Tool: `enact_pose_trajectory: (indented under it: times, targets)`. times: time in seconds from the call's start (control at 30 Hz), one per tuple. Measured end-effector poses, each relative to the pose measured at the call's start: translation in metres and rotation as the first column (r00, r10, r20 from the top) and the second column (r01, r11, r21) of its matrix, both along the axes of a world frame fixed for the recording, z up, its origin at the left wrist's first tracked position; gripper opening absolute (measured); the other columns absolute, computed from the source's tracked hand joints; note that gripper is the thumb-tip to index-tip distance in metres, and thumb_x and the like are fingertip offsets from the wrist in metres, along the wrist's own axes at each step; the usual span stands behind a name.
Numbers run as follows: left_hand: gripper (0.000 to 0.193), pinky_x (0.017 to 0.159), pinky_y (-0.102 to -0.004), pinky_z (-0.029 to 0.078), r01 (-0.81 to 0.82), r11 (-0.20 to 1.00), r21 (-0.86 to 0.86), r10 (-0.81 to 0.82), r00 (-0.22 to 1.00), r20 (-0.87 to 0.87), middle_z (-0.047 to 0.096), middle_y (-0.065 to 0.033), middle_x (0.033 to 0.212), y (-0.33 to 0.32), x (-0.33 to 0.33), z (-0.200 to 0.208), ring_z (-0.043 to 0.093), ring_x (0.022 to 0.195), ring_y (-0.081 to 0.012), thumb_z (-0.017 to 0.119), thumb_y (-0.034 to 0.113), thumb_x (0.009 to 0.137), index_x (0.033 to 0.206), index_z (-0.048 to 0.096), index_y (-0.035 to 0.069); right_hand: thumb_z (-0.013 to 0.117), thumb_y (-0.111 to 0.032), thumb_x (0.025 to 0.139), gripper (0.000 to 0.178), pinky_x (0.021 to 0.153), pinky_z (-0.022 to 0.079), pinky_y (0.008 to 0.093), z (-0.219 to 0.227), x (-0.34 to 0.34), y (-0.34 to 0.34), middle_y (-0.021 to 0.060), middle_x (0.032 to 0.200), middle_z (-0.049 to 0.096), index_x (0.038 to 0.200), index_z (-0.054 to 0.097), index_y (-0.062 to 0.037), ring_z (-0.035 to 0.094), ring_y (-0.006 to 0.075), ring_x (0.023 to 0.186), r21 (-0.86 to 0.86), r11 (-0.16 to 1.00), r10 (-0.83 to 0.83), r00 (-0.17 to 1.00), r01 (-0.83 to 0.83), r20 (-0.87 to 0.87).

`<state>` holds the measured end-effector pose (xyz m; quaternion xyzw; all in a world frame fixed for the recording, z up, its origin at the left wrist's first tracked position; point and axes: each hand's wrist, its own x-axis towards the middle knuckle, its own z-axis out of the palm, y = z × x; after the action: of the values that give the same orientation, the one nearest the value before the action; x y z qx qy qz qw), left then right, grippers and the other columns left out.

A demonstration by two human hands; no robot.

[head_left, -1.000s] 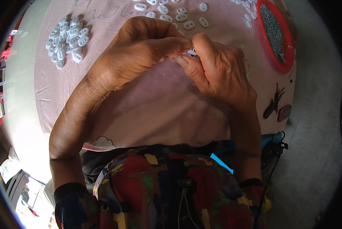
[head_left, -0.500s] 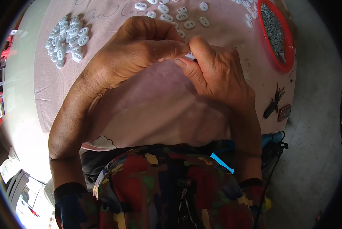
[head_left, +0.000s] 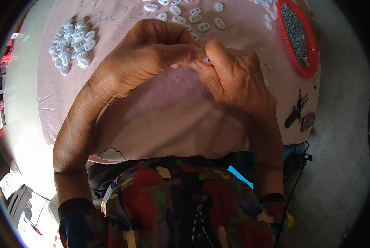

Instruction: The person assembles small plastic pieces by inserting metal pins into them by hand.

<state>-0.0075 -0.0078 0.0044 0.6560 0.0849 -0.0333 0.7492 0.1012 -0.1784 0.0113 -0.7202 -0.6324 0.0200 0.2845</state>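
Observation:
Above the cloth-covered table, my left hand (head_left: 150, 53) and my right hand (head_left: 236, 76) meet at the fingertips. Both are closed in a pinch on one small white plastic piece (head_left: 207, 60), most of it hidden by the fingers and thumbs. Just beyond my hands lie several loose white oval pieces with two holes (head_left: 195, 18), apparently the same kind. A heap of similar white pieces (head_left: 71, 43) rests left of my left forearm.
To the far right stands a red basin (head_left: 314, 62) of small silvery metal pieces (head_left: 294, 35). More white pieces (head_left: 268, 16) lie beside it. Nearer are a bunch of keys (head_left: 296, 110) and a small dark red device (head_left: 307, 122) at the edge of the pink tablecloth (head_left: 168, 124).
My fingers have shifted slightly around the white piece, and less of it shows now. Otherwise the hands stay in nearly the same place.

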Motion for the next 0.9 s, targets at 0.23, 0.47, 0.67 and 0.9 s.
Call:
enact_pose_trajectory:
  times: [0.23, 0.47, 0.67, 0.9]
  targets:
    - [0.021, 0.064, -0.0219, 0.043, -0.039, 0.999, 0.016, 0.039, 0.999, -0.019, 0.063, 0.0013, 0.074, 0.003, 0.002, 0.005, 0.053, 0.069, -0.0050, 0.071, 0.023, 0.081, 0.090, 0.070, 0.004, 0.060, -0.015, 0.088, 0.014, 0.047, 0.039, 0.0363, 0.010, 0.011, 0.001, 0.0101, 0.057, 0.048, 0.086, 0.054, -0.0021, 0.050, 0.0246, 0.047, 0.116, 0.993, 0.005, 1.000, -0.003, -0.017]
    - [0.017, 0.065, -0.0209, 0.043, -0.050, 0.983, 0.178, 0.054, 0.998, -0.017, 0.063, 0.0014, 0.075, 0.021, -0.001, 0.016, 0.054, 0.071, -0.0046, 0.069, 0.019, 0.084, 0.089, 0.069, 0.003, 0.065, -0.016, 0.081, 0.014, 0.051, 0.041, 0.0323, 0.013, 0.031, -0.013, 0.0091, 0.058, 0.052, 0.081, 0.059, -0.0031, 0.050, 0.0200, 0.049, -0.164, 0.974, -0.157, 0.988, 0.154, -0.007]
    - [0.018, 0.064, -0.0229, 0.044, -0.135, 0.682, 0.718, 0.262, 0.963, -0.068, 0.062, -0.0025, 0.073, 0.063, -0.047, 0.051, 0.057, 0.070, -0.0083, 0.064, 0.017, 0.085, 0.087, 0.066, -0.001, 0.068, -0.010, 0.075, 0.012, 0.053, 0.044, 0.0319, 0.011, 0.031, -0.014, 0.0088, 0.062, 0.058, 0.080, 0.059, -0.0041, 0.056, 0.0213, 0.053, -0.245, 0.959, -0.148, 0.989, 0.140, -0.013]
    - [0.020, 0.067, -0.0261, 0.050, -0.318, 0.414, 0.853, 0.427, 0.895, 0.127, 0.068, -0.0086, 0.090, 0.096, -0.086, 0.020, 0.060, 0.078, -0.0123, 0.064, 0.006, 0.084, 0.102, 0.065, 0.000, 0.063, -0.005, 0.076, 0.007, 0.057, 0.047, 0.0324, 0.006, 0.029, -0.011, 0.0088, 0.070, 0.060, 0.080, 0.056, -0.0038, 0.059, 0.0238, 0.060, -0.192, 0.966, -0.171, 0.985, 0.174, 0.028]
